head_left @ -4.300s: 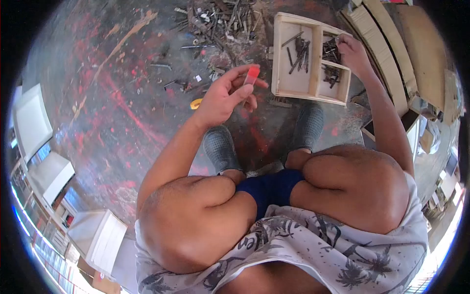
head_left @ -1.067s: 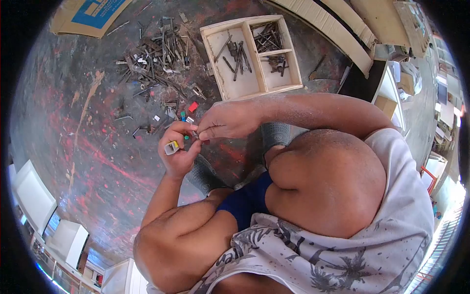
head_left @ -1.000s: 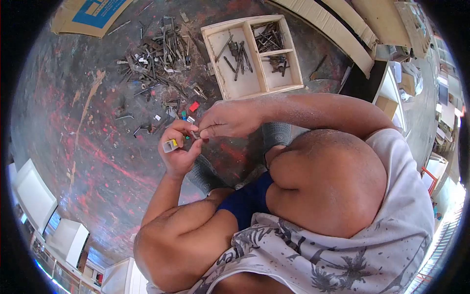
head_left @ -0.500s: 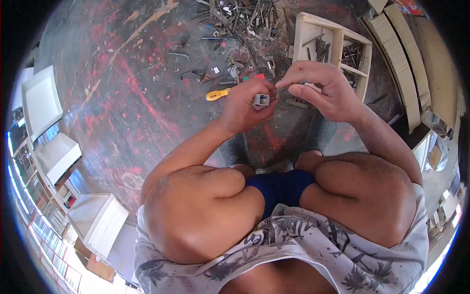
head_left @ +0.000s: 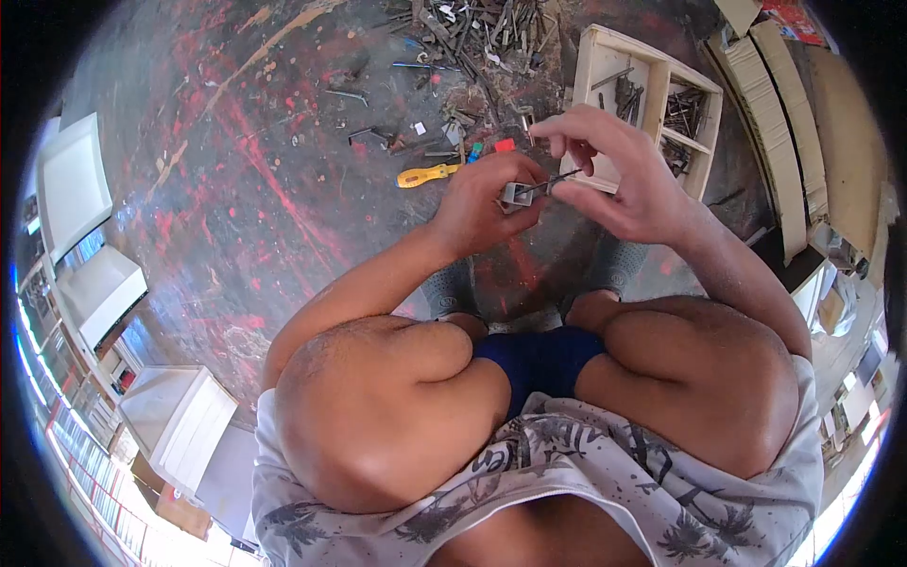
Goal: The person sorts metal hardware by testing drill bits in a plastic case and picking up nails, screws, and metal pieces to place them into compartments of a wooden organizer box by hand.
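Head view: on the left side sit some white boxes (head_left: 175,425), by the edge of the dark floor (head_left: 283,189) with its red paint marks. Next comes a yellow handle (head_left: 425,177), lying on the floor just left of the left hand (head_left: 487,203). The left hand's fingers are closed around a small square case (head_left: 518,195), held up off the floor with its open end showing. Far away, past the hands, is a messy pile of metal bits (head_left: 487,42). A little red piece (head_left: 504,145) lies just past the left hand. A thin dark rod (head_left: 567,177) sticks out to the right from beside the case, between the two hands. The right hand (head_left: 624,180) has its thumb and pointing finger spread apart; I cannot tell if it touches the rod. Behind the right hand is a wooden box (head_left: 655,104) with dark metal bits in its parts. At the far right lie long strips of cardboard (head_left: 777,123).
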`<move>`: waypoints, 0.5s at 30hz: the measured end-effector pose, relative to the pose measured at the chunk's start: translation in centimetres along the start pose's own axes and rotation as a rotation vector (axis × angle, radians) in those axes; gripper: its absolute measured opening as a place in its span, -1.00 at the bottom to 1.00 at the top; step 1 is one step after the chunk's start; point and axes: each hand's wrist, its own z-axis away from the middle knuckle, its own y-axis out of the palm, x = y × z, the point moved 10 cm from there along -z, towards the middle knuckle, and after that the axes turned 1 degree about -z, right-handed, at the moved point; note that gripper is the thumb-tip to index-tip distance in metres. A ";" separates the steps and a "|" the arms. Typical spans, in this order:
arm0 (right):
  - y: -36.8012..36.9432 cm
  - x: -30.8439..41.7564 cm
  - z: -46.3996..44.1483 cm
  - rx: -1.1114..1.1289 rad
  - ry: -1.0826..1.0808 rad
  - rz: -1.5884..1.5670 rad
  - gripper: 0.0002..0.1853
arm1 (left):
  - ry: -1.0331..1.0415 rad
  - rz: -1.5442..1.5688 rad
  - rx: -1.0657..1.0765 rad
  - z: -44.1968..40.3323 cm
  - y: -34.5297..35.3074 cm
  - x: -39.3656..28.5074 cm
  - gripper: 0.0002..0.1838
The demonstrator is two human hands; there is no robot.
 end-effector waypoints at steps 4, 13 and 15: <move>1.7 -3.3 1.2 0.010 0.121 -0.304 -0.62 | -0.089 0.025 0.014 0.2 -0.1 0.4 -0.71; 0.0 -8.1 1.4 -0.150 0.361 -0.001 -0.84 | -0.079 0.133 0.241 1.6 2.9 1.4 -0.75; -0.9 -9.2 1.0 -0.158 0.304 0.228 -0.84 | -0.039 0.118 0.472 2.9 5.0 1.3 -0.78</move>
